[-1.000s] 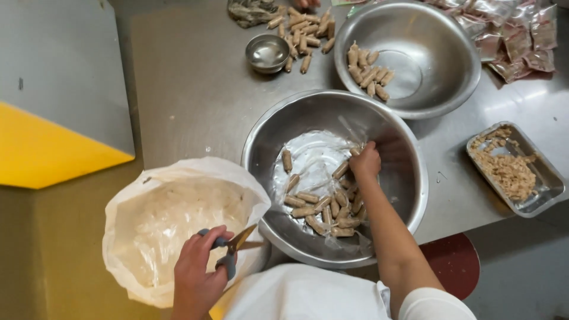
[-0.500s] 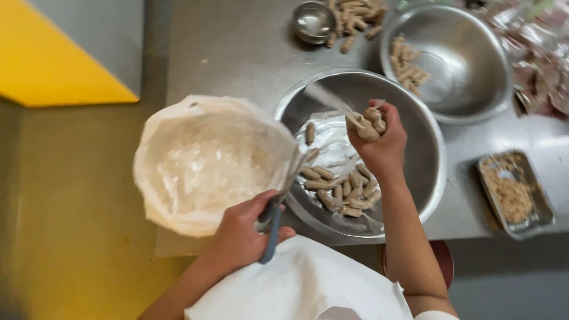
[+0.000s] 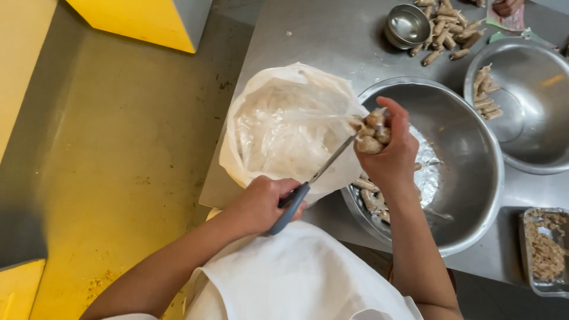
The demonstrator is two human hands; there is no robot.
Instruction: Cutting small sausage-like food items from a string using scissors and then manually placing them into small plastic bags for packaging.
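Hands: L w/ scissors, R w/ sausages over bowl.

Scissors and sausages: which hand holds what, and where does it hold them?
Left hand grips the scissors by their grey handles. Right hand clutches small sausages around their lower ends.

1. A stainless steel table fills the upper right of the view; its brushed top is dull grey, with a soft glare.
2. Left of the table lies an olive-yellow floor; it is scuffed, with dark specks and stains.
3. A bright yellow block with a grey side stands at the top; another yellow corner shows at the bottom left.
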